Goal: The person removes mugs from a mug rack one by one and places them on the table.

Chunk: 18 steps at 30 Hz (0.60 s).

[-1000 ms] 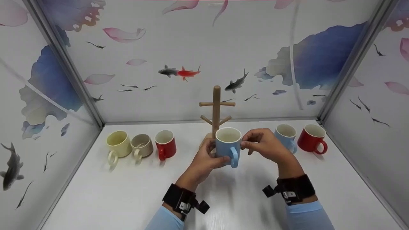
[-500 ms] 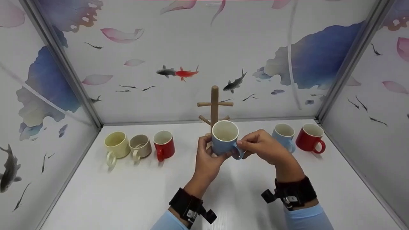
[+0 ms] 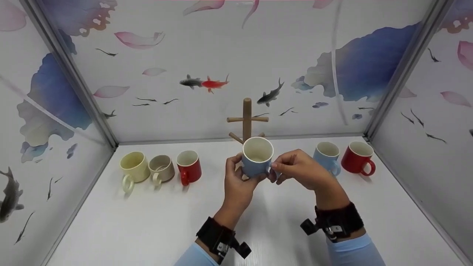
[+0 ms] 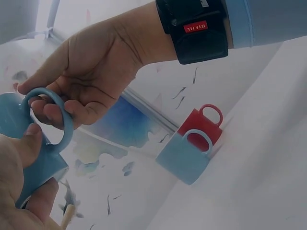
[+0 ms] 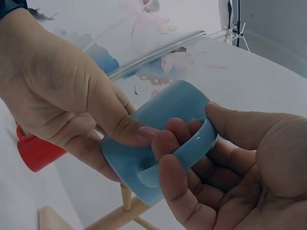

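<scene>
A light blue mug [image 3: 257, 157] with a cream inside is held up in front of the wooden mug stand [image 3: 247, 111]. My left hand [image 3: 239, 181] grips its body from the left, thumb across the side below the handle. My right hand [image 3: 301, 168] has fingers through the handle [image 5: 192, 151] and the thumb on top of it, as the right wrist view shows. The left wrist view shows the right hand [image 4: 91, 72] at the same handle from the other side. The mug hides the lower part of the stand's post.
On the left of the white table [image 3: 147, 221] stand a yellow mug [image 3: 135, 168], a grey-beige mug [image 3: 162, 168] and a red mug [image 3: 189, 166]. Another light blue mug [image 3: 326, 155] and a red mug [image 3: 357, 157] stand at the right. Printed panels [image 3: 166, 111] enclose the back and sides.
The held mug has risen and moved slightly left, toward the stand. My right hand, earlier apart from the handle, now has its fingers hooked in it.
</scene>
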Motion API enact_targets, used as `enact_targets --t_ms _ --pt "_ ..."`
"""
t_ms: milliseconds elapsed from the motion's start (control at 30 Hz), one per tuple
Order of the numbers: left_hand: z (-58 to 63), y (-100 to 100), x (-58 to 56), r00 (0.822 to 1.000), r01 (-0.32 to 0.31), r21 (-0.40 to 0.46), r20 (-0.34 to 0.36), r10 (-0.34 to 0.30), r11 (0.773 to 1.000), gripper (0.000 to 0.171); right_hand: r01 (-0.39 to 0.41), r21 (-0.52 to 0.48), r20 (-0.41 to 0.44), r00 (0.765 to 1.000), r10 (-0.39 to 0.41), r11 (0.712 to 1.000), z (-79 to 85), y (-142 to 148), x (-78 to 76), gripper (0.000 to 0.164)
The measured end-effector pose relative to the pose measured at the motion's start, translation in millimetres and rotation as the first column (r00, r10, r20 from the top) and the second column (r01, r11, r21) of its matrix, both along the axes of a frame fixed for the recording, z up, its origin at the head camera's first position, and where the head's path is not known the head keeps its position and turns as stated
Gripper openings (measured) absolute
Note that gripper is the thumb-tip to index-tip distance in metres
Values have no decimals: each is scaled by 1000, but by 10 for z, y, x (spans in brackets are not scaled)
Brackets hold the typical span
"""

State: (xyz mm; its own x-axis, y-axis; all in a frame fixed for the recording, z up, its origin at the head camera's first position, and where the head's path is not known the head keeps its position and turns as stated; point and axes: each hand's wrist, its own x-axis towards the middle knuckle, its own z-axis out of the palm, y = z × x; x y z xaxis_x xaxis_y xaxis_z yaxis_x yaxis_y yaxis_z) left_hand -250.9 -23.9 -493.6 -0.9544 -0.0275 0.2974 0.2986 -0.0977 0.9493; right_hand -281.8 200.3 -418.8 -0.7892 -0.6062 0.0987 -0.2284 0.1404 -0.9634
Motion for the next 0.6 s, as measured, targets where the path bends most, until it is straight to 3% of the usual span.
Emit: enact_targets --t_ms 200,367,600 --pt "43 -25 17 999 40 31 35 -41 999 80 63 -32 -1 998 -63 998 -6 99 -26 22" --pt "96 -65 28 999 40 -5 35 -40 999 65 150 -36 21 989 -150 988 50 286 -26 20" --pt "143 -141 -22 999 20 66 37 -22 998 43 372 -13 95 925 -369 928 55 564 -88 22"
